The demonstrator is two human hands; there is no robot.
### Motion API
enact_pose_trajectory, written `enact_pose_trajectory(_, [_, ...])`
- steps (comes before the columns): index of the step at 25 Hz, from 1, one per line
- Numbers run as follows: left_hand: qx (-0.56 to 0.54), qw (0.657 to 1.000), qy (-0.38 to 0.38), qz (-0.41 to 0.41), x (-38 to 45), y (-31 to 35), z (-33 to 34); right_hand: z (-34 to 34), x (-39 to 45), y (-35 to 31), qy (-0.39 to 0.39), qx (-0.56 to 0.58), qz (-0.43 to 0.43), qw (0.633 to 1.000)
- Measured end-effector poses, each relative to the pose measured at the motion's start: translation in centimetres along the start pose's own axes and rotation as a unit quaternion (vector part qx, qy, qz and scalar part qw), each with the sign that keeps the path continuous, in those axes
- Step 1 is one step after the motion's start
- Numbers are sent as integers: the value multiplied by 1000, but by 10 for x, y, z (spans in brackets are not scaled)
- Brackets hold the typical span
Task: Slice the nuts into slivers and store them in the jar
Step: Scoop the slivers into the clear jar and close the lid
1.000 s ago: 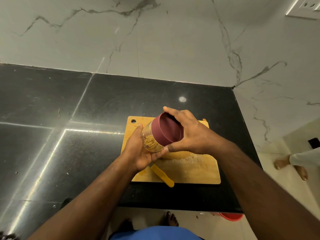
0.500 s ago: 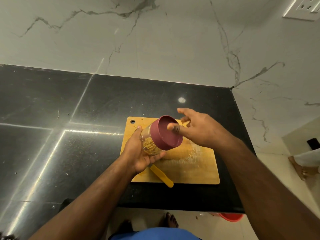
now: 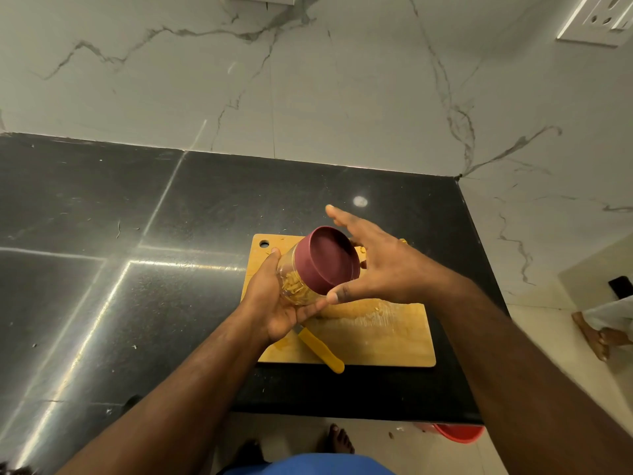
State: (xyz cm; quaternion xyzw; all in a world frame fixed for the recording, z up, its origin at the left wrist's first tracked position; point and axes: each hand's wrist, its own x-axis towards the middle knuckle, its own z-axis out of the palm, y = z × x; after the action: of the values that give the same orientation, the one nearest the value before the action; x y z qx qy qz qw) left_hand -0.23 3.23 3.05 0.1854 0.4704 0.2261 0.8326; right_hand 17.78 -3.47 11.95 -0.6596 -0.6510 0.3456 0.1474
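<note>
My left hand (image 3: pixel 272 305) grips a clear jar (image 3: pixel 295 286) from below and holds it tilted above the wooden cutting board (image 3: pixel 394 341). Pale nut slivers show through the jar's wall. A maroon lid (image 3: pixel 329 259) sits on the jar and faces me. My right hand (image 3: pixel 385 267) is spread beside the lid with straight fingers; its thumb tip touches the lid's lower rim and the forefinger reaches past the top. A knife with a yellow handle (image 3: pixel 322 351) lies on the board's near edge, its blade hidden under my left hand. Nut crumbs (image 3: pixel 371 313) dot the board.
The board lies on a black stone counter (image 3: pixel 137 303) whose right end and near edge are close by. A marble wall (image 3: pixel 308 80) rises behind, with a socket (image 3: pixel 603 20) at top right. A red bucket (image 3: pixel 459 433) and another person's foot (image 3: pixel 596 337) are on the floor.
A second ago my right hand clasped the lid. It let go and drew back, and now lies spread open around the lid again. The jar has stayed in my left hand.
</note>
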Motion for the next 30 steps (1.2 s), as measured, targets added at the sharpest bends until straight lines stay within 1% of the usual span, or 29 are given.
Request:
enact_pose_trajectory(1, [2, 1000, 1, 2, 0, 0, 1, 3, 1, 0, 25, -19, 11, 999])
enact_pose_trajectory(2, [4, 1000, 6, 7, 0, 0, 1, 6, 3, 0, 71, -57, 44, 995])
enact_pose_trajectory(4, [2, 1000, 18, 12, 0, 1, 0, 5, 6, -1, 141, -153, 137, 968])
enact_pose_trajectory(5, [-1, 1000, 20, 11, 0, 2, -1, 4, 6, 2, 156, -151, 144, 966])
enact_pose_trajectory(6, [-4, 1000, 20, 10, 0, 2, -2, 2, 6, 3, 145, -110, 124, 975])
enact_pose_trajectory(8, [-6, 1000, 11, 5, 0, 2, -2, 1, 4, -1, 74, -25, 52, 996])
enact_pose_trajectory(9, [-8, 1000, 5, 3, 0, 2, -2, 2, 4, -3, 40, -15, 25, 999])
enact_pose_trajectory(10, [-11, 1000, 1, 2, -2, 1, 0, 5, 5, -3, 24, -12, 6, 1000])
enact_pose_trajectory(11, [-11, 1000, -2, 4, -2, 1, 0, 8, 7, -2, 26, -10, -6, 1000])
enact_pose_trajectory(13, [-6, 1000, -1, 12, -1, 1, 1, 15, 11, 2, 56, -4, -14, 998])
enact_pose_trajectory(17, [2, 999, 11, 32, 3, 0, 2, 23, 15, 4, 137, 25, 11, 990])
enact_pose_trajectory(21, [55, 998, -6, 26, 7, 9, -2, 14, 19, 7, 149, 87, 23, 985])
enact_pose_trajectory(23, [74, 997, 5, 37, 9, 17, -9, 6, 20, 9, 196, 119, 36, 973])
enact_pose_trajectory(25, [77, 995, 17, 53, 8, 22, -14, 1, 25, 12, 256, 91, 57, 961])
enact_pose_trajectory(28, [100, 990, 13, 96, 8, 27, -12, -2, 42, 12, 261, 41, 77, 961])
enact_pose_trajectory(30, [120, 979, 50, 159, 12, 32, -12, -6, 62, 15, 269, 3, 69, 961])
